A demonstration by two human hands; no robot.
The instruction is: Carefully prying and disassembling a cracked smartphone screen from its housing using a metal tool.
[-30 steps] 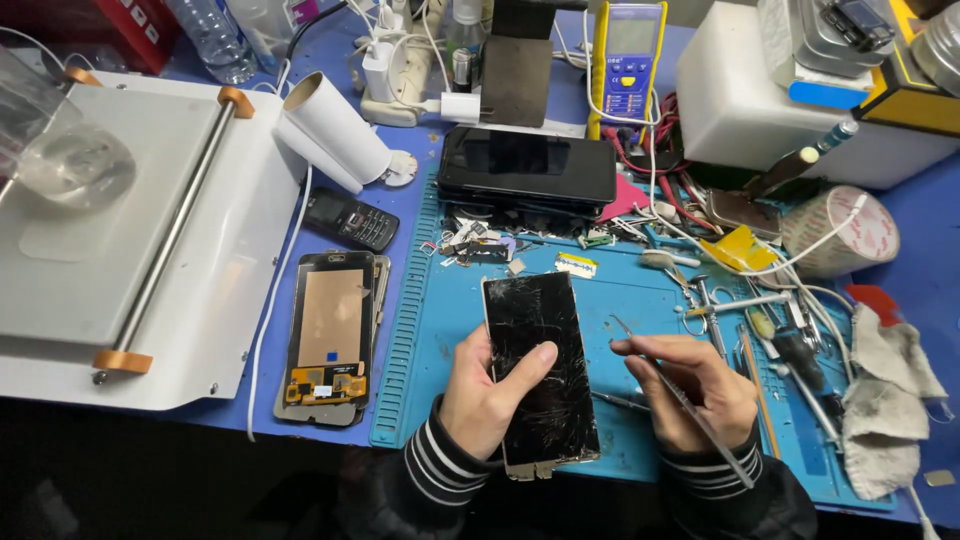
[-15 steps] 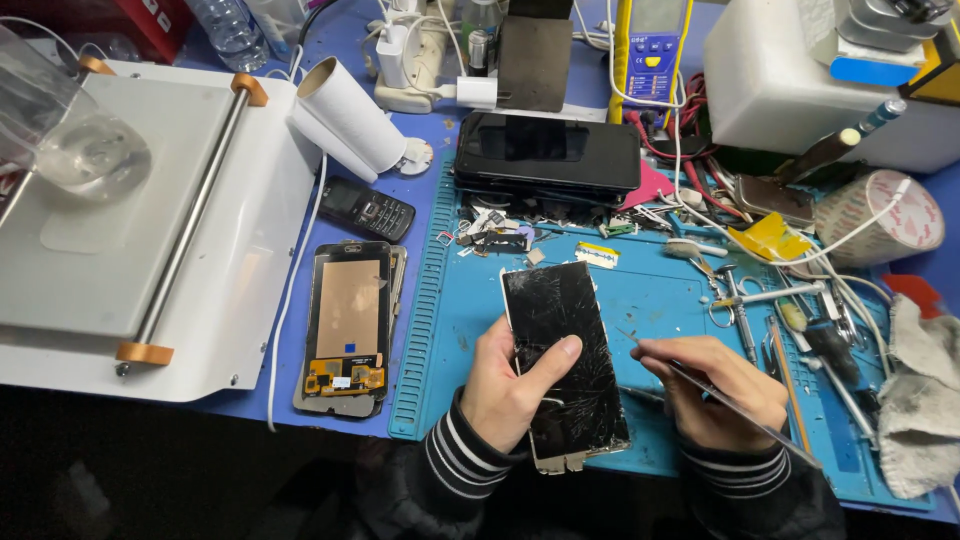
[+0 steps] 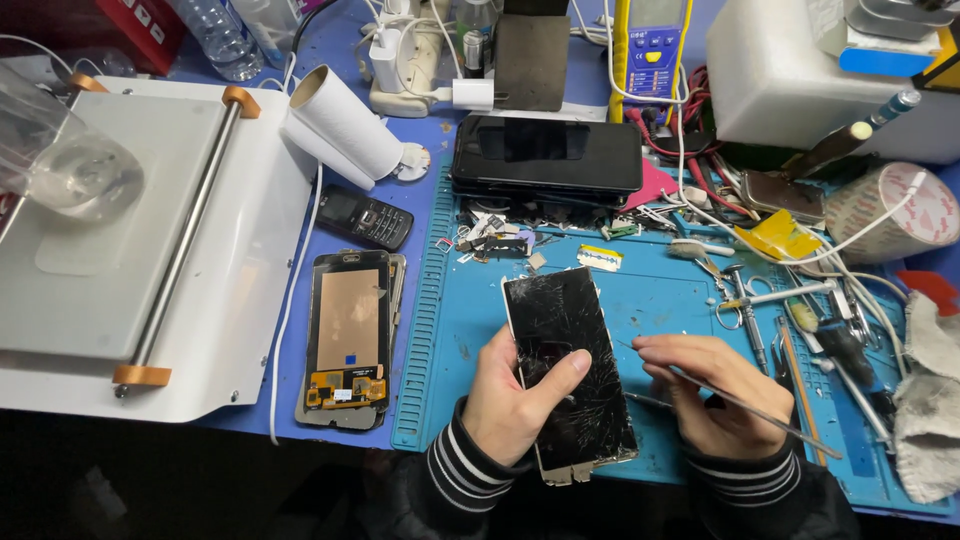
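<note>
Since half a second ago, the cracked phone screen [image 3: 568, 375] has tilted slightly, its top edge now leaning further left, while the right hand [image 3: 705, 392] has drawn in closer to its right edge — little else on the table has changed.

Seen from the head camera, the left hand [image 3: 515, 400] has its grip closed around the screen's lower left side, thumb pressed across the shattered glass, fingers hidden beneath. The panel sits above the blue work mat [image 3: 660, 300], its bottom end past the mat's near edge. The right hand's grip is closed on a thin metal tool [image 3: 760, 410] — the shaft trails off to the right, and the hand lies just beside the screen, apart from the glass. An opened phone body [image 3: 348, 335] lies to the left, off the mat.
</note>
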